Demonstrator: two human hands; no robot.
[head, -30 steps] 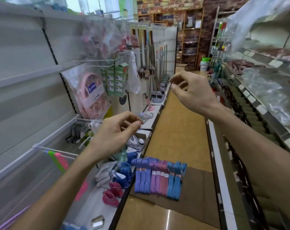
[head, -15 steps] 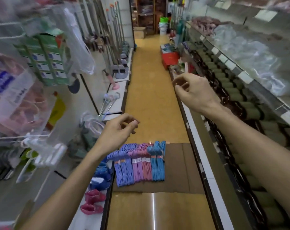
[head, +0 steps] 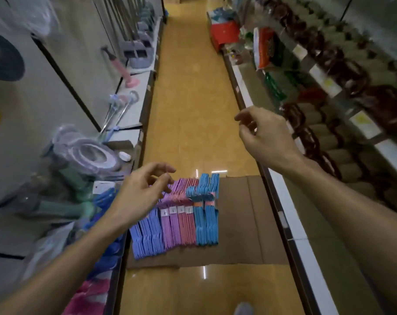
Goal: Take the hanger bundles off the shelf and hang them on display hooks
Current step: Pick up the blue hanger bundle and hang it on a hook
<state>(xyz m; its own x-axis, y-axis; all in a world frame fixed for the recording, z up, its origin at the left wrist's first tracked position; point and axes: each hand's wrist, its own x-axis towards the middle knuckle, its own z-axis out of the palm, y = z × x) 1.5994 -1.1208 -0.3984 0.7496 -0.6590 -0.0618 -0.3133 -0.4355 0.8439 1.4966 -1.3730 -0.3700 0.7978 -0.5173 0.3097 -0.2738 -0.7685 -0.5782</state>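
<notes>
Several hanger bundles (head: 184, 219) in periwinkle, purple, pink and blue lie side by side on a flat brown cardboard sheet (head: 243, 223) on the aisle floor. My left hand (head: 140, 194) hovers just above the left end of the row with loosely curled fingers and holds nothing. My right hand (head: 265, 137) floats higher over the aisle, to the right of the bundles, fingers relaxed and empty. No display hooks show in this view.
A low white shelf (head: 134, 114) on the left carries bagged plastic goods (head: 84, 155), blue and pink items and upright mops (head: 136, 48). On the right, shelves (head: 329, 87) hold dark brown goods and packets. A red box (head: 224, 32) stands farther up the tan floor.
The view has tilted down from the hanging goods to the floor. Both hands have dropped, the left one toward the hanger bundles; both stay empty.
</notes>
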